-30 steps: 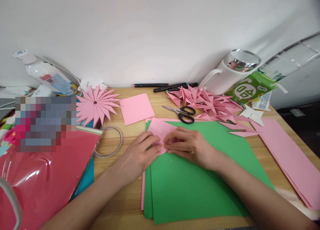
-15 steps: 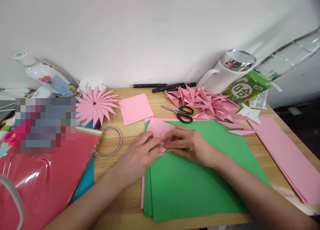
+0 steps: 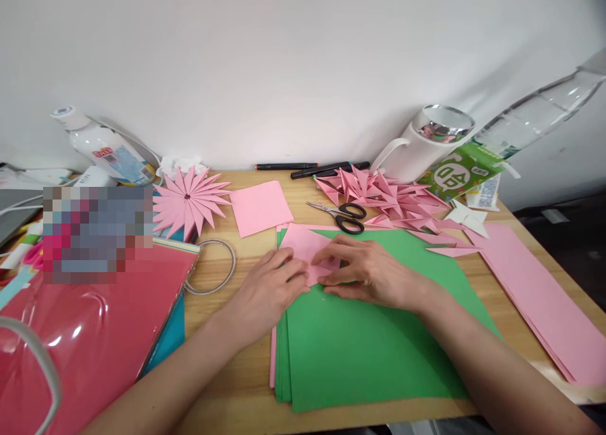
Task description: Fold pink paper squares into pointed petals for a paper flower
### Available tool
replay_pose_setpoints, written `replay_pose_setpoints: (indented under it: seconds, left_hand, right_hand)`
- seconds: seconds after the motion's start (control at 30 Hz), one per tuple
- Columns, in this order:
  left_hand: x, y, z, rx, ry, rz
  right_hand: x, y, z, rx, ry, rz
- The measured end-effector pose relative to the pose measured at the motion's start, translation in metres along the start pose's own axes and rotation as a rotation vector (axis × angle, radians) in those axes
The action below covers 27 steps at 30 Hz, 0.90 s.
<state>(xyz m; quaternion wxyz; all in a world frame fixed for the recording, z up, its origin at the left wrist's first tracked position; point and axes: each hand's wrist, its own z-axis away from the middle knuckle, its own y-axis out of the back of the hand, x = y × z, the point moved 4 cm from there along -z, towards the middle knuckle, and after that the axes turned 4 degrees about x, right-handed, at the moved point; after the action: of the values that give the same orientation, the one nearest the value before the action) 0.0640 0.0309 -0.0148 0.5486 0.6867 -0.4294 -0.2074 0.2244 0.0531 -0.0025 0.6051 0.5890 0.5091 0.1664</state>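
Note:
A small sheet of pink paper (image 3: 303, 240) lies on the upper left of a stack of green paper (image 3: 379, 353). My left hand (image 3: 272, 286) is closed on its left side, fingertips pressing the near edge. At its right side, my right hand (image 3: 374, 272) has its fingers curled over the sheet, with a small gap between forefinger and thumb side. Part of the pink sheet is hidden under my fingers. Just beyond the right hand are black-handled scissors (image 3: 349, 217). A pink square pad of paper (image 3: 261, 208) lies beyond the left hand.
A pink paper pinwheel shape (image 3: 208, 198) and a tape roll (image 3: 233, 264) are on the left, near a red plastic-wrapped pack (image 3: 95, 334). Folded pink pieces (image 3: 392, 198) pile before a white mug (image 3: 407, 151). Pink strips (image 3: 544, 302) lie right; black markers (image 3: 288, 166) line the wall.
My right fingers have spread a little and drawn slightly right from the left ones, showing more of the pink sheet. The camera view has shifted slightly.

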Motion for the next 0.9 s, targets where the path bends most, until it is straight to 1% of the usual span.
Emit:
replay_pose_setpoints:
  seconds: [0.2, 0.33, 0.43, 0.53, 0.67, 0.7, 0.8, 0.83, 0.9]
  left_hand:
    - [0.000, 0.001, 0.002, 0.002, 0.009, 0.013]
    - [0.001, 0.000, 0.004, 0.003, 0.003, 0.014]
    - [0.002, -0.002, 0.005, -0.009, 0.002, -0.001]
    - [0.002, -0.002, 0.006, 0.002, -0.004, -0.007]
    - [0.003, -0.001, 0.005, 0.025, -0.013, -0.011]
    - [0.004, -0.001, 0.005, 0.024, -0.013, -0.018]
    - [0.005, 0.000, 0.005, 0.016, -0.013, -0.037]
    - [0.005, 0.000, 0.005, 0.014, -0.015, -0.042]
    - [0.005, 0.001, 0.006, 0.010, -0.022, -0.048]
  right_hand:
    - [0.003, 0.005, 0.005, -0.033, -0.021, 0.004]
    - [0.006, 0.010, 0.009, -0.067, -0.094, 0.006]
    - [0.010, 0.013, 0.011, -0.084, -0.119, -0.034]
    - [0.017, 0.017, 0.016, -0.074, -0.124, -0.087]
    - [0.023, 0.017, 0.017, 0.000, -0.142, -0.177]
    - [0.023, 0.016, 0.015, 0.050, -0.163, -0.208]
    - [0.019, 0.011, 0.008, 0.297, -0.234, -0.282]
    - [0.016, 0.007, 0.004, 0.318, -0.237, -0.304]
    - [0.009, -0.004, -0.002, 0.254, -0.203, -0.329]
